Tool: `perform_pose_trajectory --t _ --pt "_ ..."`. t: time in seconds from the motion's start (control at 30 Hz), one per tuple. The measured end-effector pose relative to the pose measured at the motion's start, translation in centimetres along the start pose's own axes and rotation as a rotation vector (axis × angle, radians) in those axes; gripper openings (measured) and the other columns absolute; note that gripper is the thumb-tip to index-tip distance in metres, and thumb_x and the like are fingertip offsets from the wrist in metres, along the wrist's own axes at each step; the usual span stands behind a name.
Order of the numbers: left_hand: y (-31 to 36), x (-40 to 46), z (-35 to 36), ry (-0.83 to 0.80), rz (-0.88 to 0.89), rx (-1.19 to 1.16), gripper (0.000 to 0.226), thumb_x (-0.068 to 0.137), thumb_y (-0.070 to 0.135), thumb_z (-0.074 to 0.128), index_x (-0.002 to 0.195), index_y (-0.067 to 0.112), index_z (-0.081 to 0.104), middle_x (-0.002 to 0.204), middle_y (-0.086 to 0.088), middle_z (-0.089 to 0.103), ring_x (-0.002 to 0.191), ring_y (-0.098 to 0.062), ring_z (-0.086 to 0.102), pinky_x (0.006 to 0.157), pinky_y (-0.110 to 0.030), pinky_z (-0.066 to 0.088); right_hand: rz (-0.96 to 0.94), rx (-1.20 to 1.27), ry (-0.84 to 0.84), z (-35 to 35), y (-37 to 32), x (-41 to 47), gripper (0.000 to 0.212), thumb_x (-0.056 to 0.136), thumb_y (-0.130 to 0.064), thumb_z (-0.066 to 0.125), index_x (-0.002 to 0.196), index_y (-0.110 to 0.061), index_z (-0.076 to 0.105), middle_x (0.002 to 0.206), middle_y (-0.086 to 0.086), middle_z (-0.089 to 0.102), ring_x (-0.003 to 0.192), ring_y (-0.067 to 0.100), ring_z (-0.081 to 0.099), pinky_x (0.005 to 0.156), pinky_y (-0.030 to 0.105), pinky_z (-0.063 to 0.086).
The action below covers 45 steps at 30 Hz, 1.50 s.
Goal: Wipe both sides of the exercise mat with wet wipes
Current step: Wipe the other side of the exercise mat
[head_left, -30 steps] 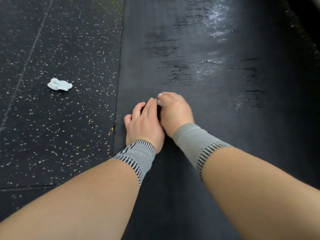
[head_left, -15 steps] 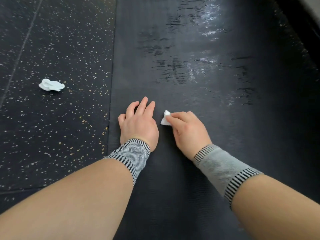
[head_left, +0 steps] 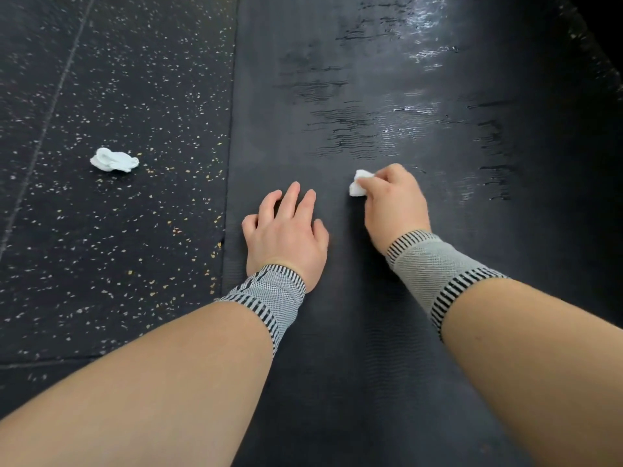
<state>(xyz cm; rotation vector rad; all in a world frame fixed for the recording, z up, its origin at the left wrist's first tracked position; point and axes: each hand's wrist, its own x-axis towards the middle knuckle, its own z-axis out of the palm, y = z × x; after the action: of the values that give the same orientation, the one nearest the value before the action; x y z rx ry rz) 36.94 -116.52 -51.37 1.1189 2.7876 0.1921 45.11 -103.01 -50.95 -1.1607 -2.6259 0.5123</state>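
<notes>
Left hand [head_left: 286, 235]: my fingers spread flat, steadying the mat [head_left: 337, 365]. Right hand [head_left: 392, 203]: pinching balled wet wipe [head_left: 359, 187] for scrubbing. Spent wipe [head_left: 114, 160]: discarded far left, on the floor [head_left: 118, 247].

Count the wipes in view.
2: one wipe pinched in the right hand on the mat; one crumpled wipe on the floor, left of the mat.

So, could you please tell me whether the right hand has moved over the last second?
Yes. The right hand, gripping the wet wipe, has moved right, away from the left hand planted on the mat.
</notes>
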Motion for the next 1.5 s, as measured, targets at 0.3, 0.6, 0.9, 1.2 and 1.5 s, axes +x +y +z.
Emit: perform_pose_trajectory --t 0.3,0.6,0.9,1.2,1.5 --pt "0.3 0.2 -0.4 -0.133 0.002 0.057 0.060 0.099 0.052 0.021 0.155 0.035 0.009 0.164 0.011 0.000 0.150 -0.022 -0.015 0.118 -0.061 -0.001 0.081 -0.024 0.111 -0.9 3.8 -0.8 0.036 0.090 -0.003 0.045 0.122 -0.010 0.061 0.119 0.012 0.051 0.109 0.031 0.043 0.081 0.025 0.031" --pt "7.6 2.2 -0.2 -0.110 0.061 -0.003 0.057 0.104 0.036 0.025 0.156 0.028 0.006 0.164 0.008 -0.007 0.149 -0.023 -0.017 0.115 -0.063 -0.004 0.054 -0.007 0.081 -1.0 4.1 -0.9 0.040 0.088 -0.005 0.046 0.126 -0.012 0.056 0.119 0.007 0.052 0.107 0.026 0.042 0.080 0.028 0.037" --pt "8.6 2.2 0.9 -0.092 0.067 0.032 0.054 0.104 0.036 0.020 0.156 0.029 0.009 0.164 0.010 -0.001 0.150 -0.023 -0.011 0.118 -0.061 0.001 0.002 -0.094 0.011 -2.6 6.1 -0.6 0.041 0.087 -0.004 0.047 0.127 -0.014 0.055 0.120 0.007 0.049 0.106 0.027 0.041 0.079 0.027 0.032" --pt "8.3 2.3 1.1 -0.075 0.095 -0.030 0.051 0.104 0.035 0.021 0.154 0.034 0.016 0.164 0.013 0.003 0.151 -0.021 -0.009 0.120 -0.056 0.002 -0.146 0.023 -0.068 -2.0 3.3 0.5 0.033 0.089 -0.011 0.051 0.120 -0.015 0.061 0.115 0.011 0.053 0.107 0.030 0.047 0.088 0.033 0.041" --pt "8.3 2.3 1.1 -0.084 0.094 0.004 0.051 0.104 0.035 0.021 0.155 0.035 0.013 0.164 0.012 0.004 0.151 -0.021 -0.004 0.120 -0.055 0.004 0.265 -0.096 0.122 -4.4 8.7 1.2 0.039 0.080 -0.006 0.051 0.116 -0.016 0.062 0.116 0.014 0.050 0.105 0.035 0.050 0.087 0.033 0.042"
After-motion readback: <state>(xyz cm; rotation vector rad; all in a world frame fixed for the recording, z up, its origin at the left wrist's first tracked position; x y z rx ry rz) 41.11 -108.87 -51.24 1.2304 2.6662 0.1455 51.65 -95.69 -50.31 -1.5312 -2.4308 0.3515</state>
